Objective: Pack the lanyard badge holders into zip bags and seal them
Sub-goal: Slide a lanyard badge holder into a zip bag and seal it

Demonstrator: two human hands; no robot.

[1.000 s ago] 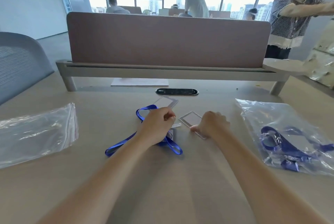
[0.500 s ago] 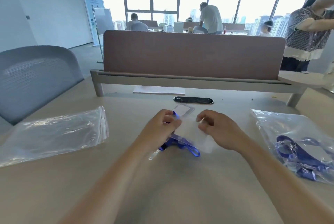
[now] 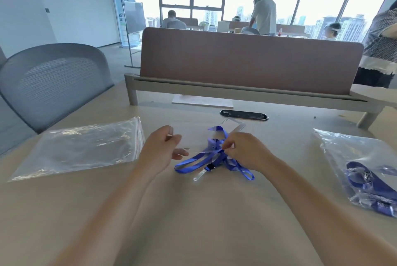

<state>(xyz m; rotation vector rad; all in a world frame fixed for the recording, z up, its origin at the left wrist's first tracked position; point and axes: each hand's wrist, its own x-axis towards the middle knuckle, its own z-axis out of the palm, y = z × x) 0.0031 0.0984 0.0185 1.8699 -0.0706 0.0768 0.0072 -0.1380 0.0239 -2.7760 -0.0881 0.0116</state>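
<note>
A blue lanyard (image 3: 193, 161) lies tangled on the desk between my hands, with its black clip (image 3: 209, 167) and clear strap toward me. My left hand (image 3: 160, 151) pinches the left edge of a clear badge holder (image 3: 194, 138) that is raised just above the desk. My right hand (image 3: 243, 151) pinches the lanyard where it meets that holder's right side. A second clear badge holder (image 3: 235, 125) lies flat just behind. An empty zip bag (image 3: 86, 147) with a red seal line lies at the left. A zip bag (image 3: 365, 171) holding blue lanyards lies at the right.
A grey mesh chair (image 3: 51, 83) stands at the desk's left. A brown divider panel (image 3: 247, 61) runs along the back, with a white paper (image 3: 202, 101) and a black cable grommet (image 3: 243, 114) before it. A person (image 3: 380, 46) stands at the far right; others are farther off.
My hands have moved apart, the left one leftward with the clear holder's edge. The lanyard's loops now lie uncovered between and below my hands. The view has swung.
</note>
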